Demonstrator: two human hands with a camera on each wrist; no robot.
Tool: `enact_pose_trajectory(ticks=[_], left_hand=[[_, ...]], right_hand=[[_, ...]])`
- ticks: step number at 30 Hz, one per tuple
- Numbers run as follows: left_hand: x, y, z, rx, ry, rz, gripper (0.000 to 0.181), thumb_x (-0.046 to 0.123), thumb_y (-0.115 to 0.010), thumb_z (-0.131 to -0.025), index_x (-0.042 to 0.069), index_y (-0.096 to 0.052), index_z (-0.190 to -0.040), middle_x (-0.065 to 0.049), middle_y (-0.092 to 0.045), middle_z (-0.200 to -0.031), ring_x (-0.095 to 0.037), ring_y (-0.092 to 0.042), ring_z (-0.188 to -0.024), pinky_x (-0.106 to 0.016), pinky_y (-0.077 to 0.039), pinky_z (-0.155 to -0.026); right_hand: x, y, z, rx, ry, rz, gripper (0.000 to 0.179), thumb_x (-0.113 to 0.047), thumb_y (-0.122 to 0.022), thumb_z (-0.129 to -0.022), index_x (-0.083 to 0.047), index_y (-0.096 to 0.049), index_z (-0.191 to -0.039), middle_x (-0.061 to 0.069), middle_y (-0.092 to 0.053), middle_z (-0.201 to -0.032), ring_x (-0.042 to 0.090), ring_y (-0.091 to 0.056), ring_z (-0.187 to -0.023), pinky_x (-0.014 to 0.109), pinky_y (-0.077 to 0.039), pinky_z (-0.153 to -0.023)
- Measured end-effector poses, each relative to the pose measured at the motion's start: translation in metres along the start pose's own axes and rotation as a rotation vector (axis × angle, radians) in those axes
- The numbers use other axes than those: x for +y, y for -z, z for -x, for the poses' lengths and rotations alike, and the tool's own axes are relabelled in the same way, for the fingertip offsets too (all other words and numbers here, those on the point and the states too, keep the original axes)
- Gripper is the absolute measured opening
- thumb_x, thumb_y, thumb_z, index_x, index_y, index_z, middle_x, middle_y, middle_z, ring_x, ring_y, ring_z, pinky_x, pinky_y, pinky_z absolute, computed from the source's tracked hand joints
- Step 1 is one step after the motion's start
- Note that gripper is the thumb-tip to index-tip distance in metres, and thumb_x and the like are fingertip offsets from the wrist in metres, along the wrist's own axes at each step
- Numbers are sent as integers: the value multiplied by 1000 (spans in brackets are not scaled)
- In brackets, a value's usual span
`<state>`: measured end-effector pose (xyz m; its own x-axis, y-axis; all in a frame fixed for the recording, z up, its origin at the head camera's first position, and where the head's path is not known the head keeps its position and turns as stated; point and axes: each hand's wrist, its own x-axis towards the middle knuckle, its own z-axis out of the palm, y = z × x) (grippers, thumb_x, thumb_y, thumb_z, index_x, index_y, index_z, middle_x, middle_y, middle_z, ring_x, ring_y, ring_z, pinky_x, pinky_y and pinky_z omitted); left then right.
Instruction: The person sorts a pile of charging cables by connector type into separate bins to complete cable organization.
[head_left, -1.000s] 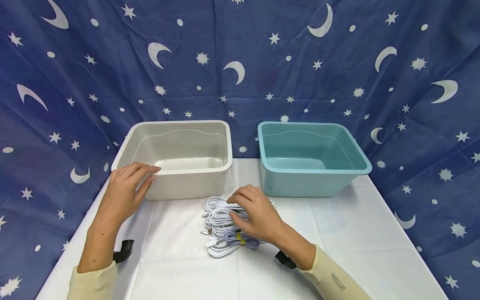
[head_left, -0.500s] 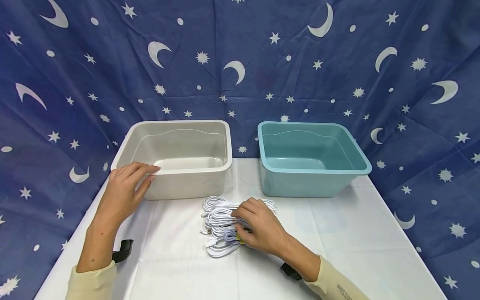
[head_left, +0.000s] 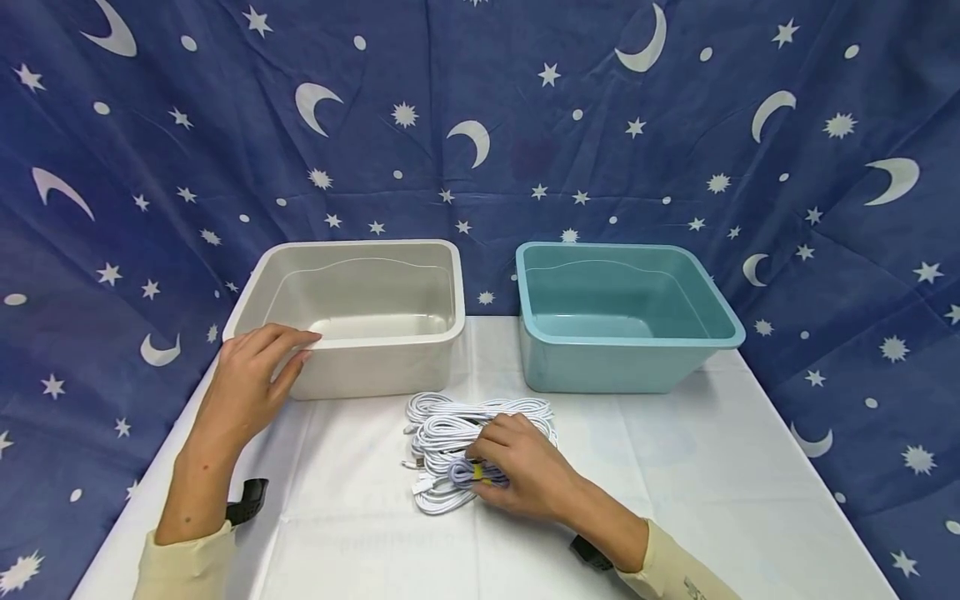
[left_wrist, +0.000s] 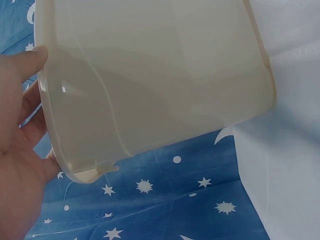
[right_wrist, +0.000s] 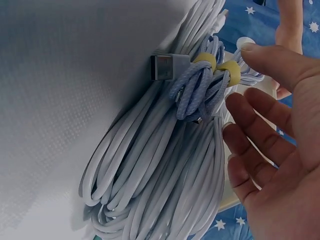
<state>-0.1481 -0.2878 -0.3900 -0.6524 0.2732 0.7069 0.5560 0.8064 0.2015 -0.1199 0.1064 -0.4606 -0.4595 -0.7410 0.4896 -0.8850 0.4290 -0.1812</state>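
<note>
My left hand [head_left: 247, 383] holds the front rim of an off-white plastic bin [head_left: 375, 371], thumb against the outer wall and fingers over the edge. My right hand [head_left: 528, 471] hovers low over a pile of white cables [head_left: 442, 433] at the table's middle. Its thumb and fingers are spread around a coiled lavender braided cable [right_wrist: 195, 92] bound with yellow ties [right_wrist: 232, 72], which lies on the pile. In the right wrist view the thumb tip stays apart from the fingertips, with the tied cable between. A USB plug [right_wrist: 170, 67] sticks out beside it.
A teal bin [head_left: 622, 367] stands at the back right, its inside bare. The white-covered table [head_left: 375, 550] runs up to a blue curtain [head_left: 480, 83] printed with moons and stars.
My right hand has shifted down over the near end of the pile, around the lavender cable, uncovering the white coils behind. My left hand stays on the bin rim.
</note>
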Motion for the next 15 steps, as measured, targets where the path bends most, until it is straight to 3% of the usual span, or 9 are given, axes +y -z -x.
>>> enact_pose_trajectory(ticks=[6,15], left_hand=[[-1,1,1,-2,5,1,34,-1,-77,-83,16,-74,-113,-2,-68,-102,-26,-65,-93,-47,-42,-85],[0,0,1,-8,16,-8,34,1,-77,-84,16,-73,-115,-1,-68,-103,-26,-64,-96,-49,-40,-84]], right_hand=[[-1,-2,0,-36,21,22,32,-26,-84,-75,-19,-70,-102,-11,-63,-93,10,-52,-92,31,-42,-81],[1,-6,0,-19,37,10,29,-18,-82,-74,-19,-69,-100,-10,-63,-93,11,-51,-89,31,-41,-77]])
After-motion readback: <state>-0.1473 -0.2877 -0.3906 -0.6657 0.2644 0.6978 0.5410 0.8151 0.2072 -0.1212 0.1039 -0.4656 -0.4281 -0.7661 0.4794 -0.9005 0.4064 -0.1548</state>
